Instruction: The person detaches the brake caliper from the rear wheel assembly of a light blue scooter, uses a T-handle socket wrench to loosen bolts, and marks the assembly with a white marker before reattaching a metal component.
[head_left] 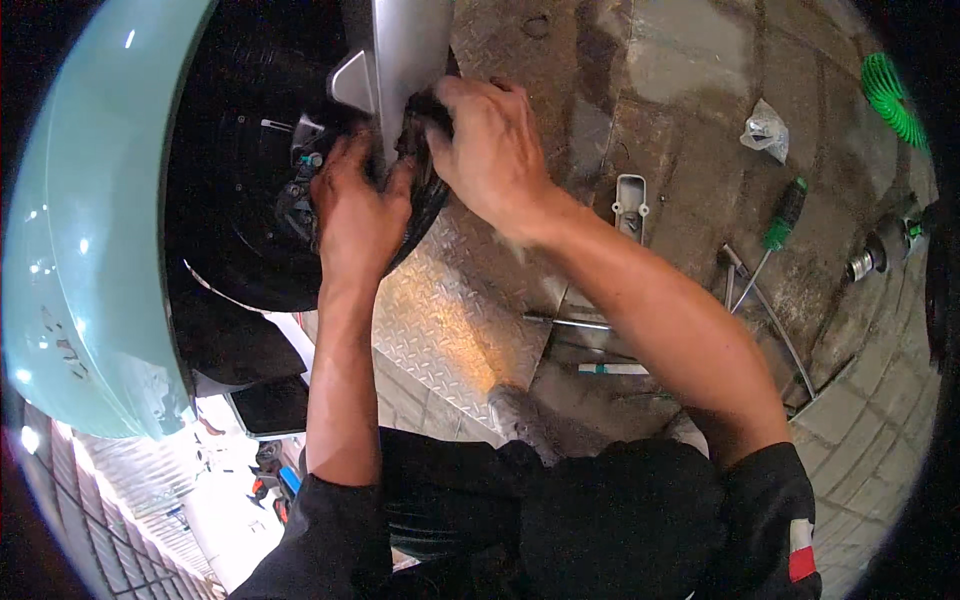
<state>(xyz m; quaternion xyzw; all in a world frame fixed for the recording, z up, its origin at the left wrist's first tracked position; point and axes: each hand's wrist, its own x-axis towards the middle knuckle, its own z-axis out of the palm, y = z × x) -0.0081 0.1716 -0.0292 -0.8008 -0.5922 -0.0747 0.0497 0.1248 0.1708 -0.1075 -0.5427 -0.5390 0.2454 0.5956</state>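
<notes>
Both hands work at a black wheel (240, 110) beneath a mint-green vehicle body panel (100, 220). My left hand (358, 215) is at the lower end of a silver arm (410, 45), its fingers bent and thumb toward the right hand. Whatever lies between these fingers is hidden. From the other side, my right hand (495, 150) curls around a small black part (428, 108) against the silver arm. I cannot make out that part's kind. Left of my left hand, small metal fittings (300, 190) show near the wheel's middle.
Right of my arms, a green-handled screwdriver (785, 215), a T-shaped metal wrench (775, 305), a pale housing part (630, 200) and a clear plastic bag (766, 132) lie on stained paving. A green coiled hose (890, 100) and power tool (880, 250) are farther right. Below the wheel is a tread-plate (430, 320).
</notes>
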